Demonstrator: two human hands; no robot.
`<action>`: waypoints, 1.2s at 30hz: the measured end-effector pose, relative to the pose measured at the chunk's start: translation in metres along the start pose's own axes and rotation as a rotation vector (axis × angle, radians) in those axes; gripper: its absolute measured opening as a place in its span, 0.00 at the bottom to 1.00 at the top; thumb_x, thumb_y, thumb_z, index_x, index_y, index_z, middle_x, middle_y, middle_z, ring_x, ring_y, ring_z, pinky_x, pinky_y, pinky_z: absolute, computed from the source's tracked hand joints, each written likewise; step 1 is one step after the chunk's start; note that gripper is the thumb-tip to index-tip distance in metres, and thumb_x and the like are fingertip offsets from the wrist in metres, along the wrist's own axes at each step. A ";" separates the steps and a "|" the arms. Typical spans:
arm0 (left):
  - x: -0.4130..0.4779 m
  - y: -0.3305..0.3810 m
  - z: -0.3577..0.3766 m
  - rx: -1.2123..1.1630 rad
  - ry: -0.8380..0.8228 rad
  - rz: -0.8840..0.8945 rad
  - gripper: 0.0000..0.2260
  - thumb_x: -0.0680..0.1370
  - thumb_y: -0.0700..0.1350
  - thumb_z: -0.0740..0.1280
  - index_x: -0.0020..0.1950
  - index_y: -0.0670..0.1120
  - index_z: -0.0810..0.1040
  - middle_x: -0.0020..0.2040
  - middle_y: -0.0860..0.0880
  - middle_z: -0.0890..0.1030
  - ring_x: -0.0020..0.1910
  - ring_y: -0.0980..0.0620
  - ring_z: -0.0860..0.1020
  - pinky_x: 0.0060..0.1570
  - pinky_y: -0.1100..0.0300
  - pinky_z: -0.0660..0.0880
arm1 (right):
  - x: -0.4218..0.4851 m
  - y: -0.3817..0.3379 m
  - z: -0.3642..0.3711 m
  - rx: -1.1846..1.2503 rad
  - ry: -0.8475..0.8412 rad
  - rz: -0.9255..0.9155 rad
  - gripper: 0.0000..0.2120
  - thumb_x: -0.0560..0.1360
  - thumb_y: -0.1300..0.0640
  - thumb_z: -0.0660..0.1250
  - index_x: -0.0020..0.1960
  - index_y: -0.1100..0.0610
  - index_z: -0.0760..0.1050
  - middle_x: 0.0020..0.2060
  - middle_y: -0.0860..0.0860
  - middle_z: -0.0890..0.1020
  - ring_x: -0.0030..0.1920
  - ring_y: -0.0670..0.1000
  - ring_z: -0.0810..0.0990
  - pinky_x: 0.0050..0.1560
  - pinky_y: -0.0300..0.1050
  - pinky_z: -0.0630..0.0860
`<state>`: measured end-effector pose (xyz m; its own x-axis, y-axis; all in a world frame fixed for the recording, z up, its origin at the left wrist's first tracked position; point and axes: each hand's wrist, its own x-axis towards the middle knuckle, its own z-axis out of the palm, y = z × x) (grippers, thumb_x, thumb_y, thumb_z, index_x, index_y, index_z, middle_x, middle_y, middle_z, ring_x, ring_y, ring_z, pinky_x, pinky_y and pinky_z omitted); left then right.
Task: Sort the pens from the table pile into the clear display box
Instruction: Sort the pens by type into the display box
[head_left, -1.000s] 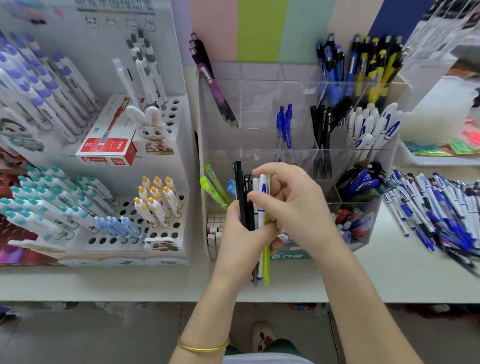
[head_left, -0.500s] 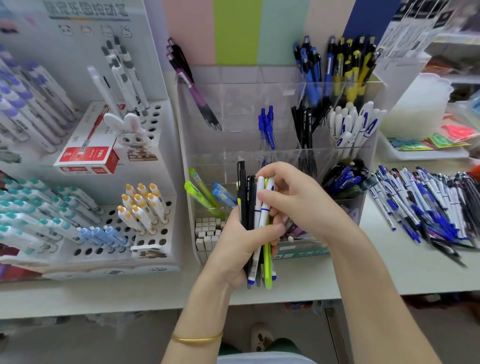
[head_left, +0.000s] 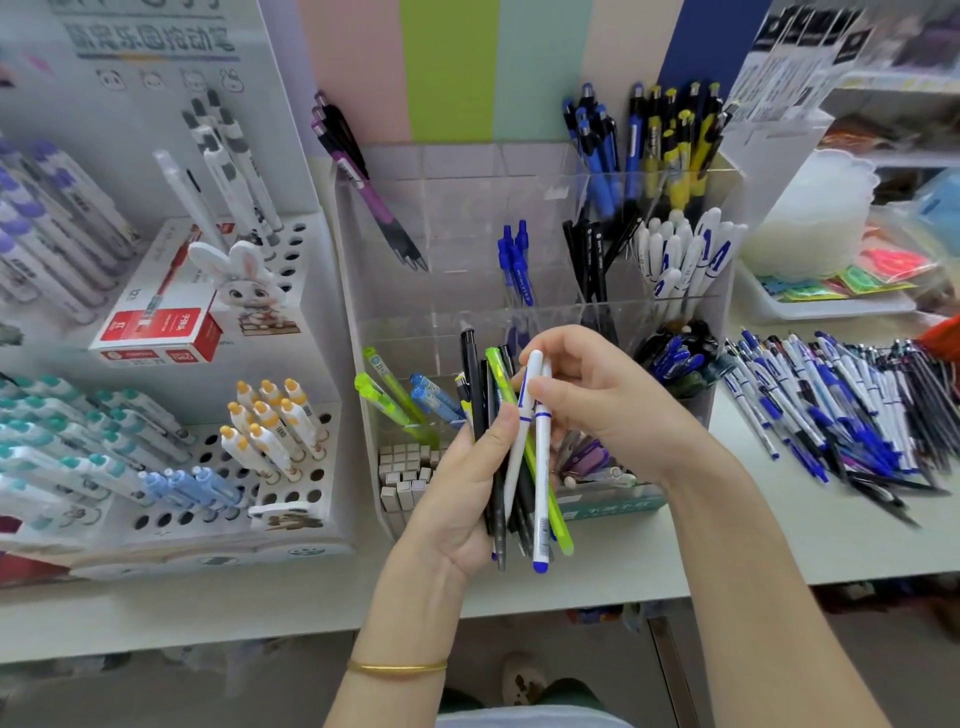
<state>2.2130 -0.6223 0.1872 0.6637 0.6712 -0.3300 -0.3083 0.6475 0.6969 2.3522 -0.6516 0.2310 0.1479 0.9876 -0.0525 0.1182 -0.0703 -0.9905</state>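
Teased looser than before, two white pens (head_left: 540, 467) are being pinched by the right hand (head_left: 597, 400) for sorting; the bundle (head_left: 496, 467) is being gripped by the left hand (head_left: 457, 499), clear display box (head_left: 457, 223) at twelve o'clock.

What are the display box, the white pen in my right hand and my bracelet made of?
Display box: clear glossy plastic, likely acrylic; pens show through its walls. White pen: smooth opaque plastic by its even sheen. Bracelet: thin shiny yellow band, gold or gold-toned metal; cannot tell which.
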 end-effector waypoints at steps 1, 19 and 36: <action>0.000 0.000 0.000 0.000 -0.003 0.000 0.27 0.71 0.51 0.67 0.66 0.39 0.73 0.38 0.45 0.81 0.31 0.50 0.79 0.33 0.57 0.80 | 0.000 0.001 -0.001 0.030 -0.001 0.000 0.07 0.76 0.63 0.65 0.52 0.56 0.73 0.49 0.65 0.77 0.39 0.53 0.77 0.37 0.48 0.78; 0.019 0.007 0.026 0.790 0.158 0.697 0.15 0.74 0.41 0.72 0.50 0.57 0.70 0.38 0.66 0.76 0.37 0.64 0.75 0.39 0.71 0.71 | -0.012 0.002 -0.033 0.127 0.139 -0.059 0.05 0.77 0.66 0.65 0.48 0.57 0.75 0.33 0.47 0.77 0.33 0.47 0.75 0.35 0.40 0.71; 0.022 0.003 0.051 0.775 0.158 0.635 0.11 0.76 0.39 0.70 0.48 0.51 0.69 0.37 0.46 0.74 0.34 0.50 0.75 0.36 0.61 0.75 | -0.052 -0.031 -0.093 -0.226 0.645 -0.328 0.08 0.73 0.61 0.70 0.43 0.49 0.75 0.33 0.47 0.76 0.32 0.47 0.74 0.32 0.42 0.73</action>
<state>2.2612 -0.6238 0.2149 0.4161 0.8862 0.2040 -0.0086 -0.2205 0.9754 2.4325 -0.7140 0.2765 0.6069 0.6901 0.3942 0.4434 0.1175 -0.8886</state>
